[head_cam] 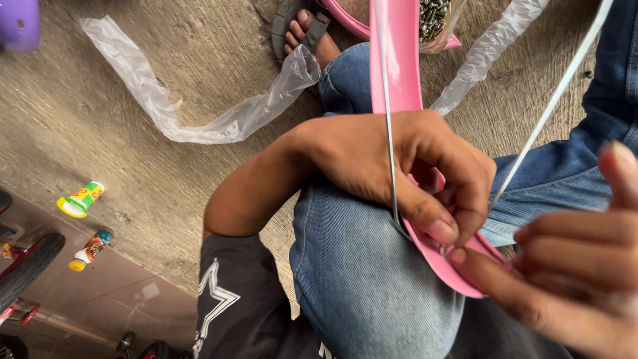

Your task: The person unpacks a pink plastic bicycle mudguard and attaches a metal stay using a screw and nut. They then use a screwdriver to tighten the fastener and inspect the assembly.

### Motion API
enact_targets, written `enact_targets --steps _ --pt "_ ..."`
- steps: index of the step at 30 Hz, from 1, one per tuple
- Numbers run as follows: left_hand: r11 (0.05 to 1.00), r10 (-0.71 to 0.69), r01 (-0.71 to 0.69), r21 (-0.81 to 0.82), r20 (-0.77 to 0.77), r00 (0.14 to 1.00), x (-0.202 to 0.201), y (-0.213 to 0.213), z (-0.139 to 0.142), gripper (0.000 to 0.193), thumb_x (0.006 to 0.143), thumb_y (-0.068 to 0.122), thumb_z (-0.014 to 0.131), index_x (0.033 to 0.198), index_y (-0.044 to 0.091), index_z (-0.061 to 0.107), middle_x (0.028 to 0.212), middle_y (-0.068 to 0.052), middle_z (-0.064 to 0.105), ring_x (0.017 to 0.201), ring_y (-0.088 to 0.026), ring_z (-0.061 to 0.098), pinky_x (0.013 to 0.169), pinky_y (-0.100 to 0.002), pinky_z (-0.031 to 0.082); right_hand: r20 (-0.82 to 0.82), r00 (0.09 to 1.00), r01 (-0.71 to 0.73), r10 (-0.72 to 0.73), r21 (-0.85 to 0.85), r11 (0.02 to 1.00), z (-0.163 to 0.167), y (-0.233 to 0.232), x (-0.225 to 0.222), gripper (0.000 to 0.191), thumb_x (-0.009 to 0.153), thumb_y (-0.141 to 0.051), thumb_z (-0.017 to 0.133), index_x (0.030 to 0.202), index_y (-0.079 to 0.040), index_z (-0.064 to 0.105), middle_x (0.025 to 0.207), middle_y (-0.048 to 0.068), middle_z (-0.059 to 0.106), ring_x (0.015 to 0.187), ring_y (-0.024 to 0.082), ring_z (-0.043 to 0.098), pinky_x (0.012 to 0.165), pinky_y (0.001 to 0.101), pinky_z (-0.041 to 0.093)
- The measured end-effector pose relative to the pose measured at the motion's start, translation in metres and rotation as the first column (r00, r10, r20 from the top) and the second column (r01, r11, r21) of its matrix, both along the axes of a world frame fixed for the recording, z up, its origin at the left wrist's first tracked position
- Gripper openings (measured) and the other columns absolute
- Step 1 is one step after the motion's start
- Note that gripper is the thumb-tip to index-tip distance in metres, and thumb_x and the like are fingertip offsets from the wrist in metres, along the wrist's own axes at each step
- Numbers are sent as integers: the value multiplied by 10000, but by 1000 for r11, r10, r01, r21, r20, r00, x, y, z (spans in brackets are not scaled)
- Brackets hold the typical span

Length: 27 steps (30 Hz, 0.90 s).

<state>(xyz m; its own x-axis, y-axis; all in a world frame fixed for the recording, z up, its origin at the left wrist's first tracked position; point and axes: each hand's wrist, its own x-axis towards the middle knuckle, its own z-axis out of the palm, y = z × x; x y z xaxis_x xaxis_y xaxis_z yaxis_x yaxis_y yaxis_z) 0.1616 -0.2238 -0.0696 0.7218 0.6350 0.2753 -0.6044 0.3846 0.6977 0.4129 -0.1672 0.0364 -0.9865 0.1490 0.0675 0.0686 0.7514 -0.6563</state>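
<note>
Our left hand (405, 169) gripping the pink mudguard (399, 60) on our knee, right hand (571, 266) curled, forefinger touching its end, thin wire (389, 133) alongside

Two hands, left (399, 166) and right (571, 266), one pink fender (399, 60), two thin metal stays (387, 133), two clear plastic sleeves (199, 113), two small bottles (81, 199).

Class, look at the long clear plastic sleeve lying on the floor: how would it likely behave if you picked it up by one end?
The clear plastic sleeve would probably hang limp: it already lies curved and crumpled on the floor. It looks thin and see-through, so likely very light. Its glossy film may feel slippery and could tear if pulled hard.
</note>
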Motion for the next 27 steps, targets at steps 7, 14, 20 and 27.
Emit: enact_targets --steps 7,14,20,27 --pt "978 -143 154 -141 87 986 4 2 -1 215 1054 190 726 1103 -19 717 973 -23 745 901 -54 701 841 -222 590 169 979 95 -117 131 987 20 -30 30 382 803 -61 798 1104 -288 737 730 -120 601 816 103 626 1139 637 342" --pt "955 -248 262 -139 110 962 6 6 -5 239 1053 201 708 1112 -30 724 929 -20 735 857 -44 671 831 -229 574 69 997 -26 18 122 992 6 -21 45 394 804 -36 803 1102 -282 725 717 -160 560 824 66 639 1086 636 367" --pt "959 -216 235 -155 128 968 6 8 -3 242 1026 201 732 1107 -27 740 944 -20 746 865 -45 678 816 -225 576 130 989 -80 67 99 992 6 -19 49 403 804 -6 804 1100 -273 748 712 -171 583 818 88 658 1088 598 410" --pt "969 -187 197 -150 80 979 6 5 -4 227 1034 203 759 1057 -22 750 923 -9 747 854 -42 685 790 -210 579 276 944 188 -180 -3 982 24 -29 20 376 733 -122 788 1063 -293 738 711 -166 572 877 109 643 1216 672 349"
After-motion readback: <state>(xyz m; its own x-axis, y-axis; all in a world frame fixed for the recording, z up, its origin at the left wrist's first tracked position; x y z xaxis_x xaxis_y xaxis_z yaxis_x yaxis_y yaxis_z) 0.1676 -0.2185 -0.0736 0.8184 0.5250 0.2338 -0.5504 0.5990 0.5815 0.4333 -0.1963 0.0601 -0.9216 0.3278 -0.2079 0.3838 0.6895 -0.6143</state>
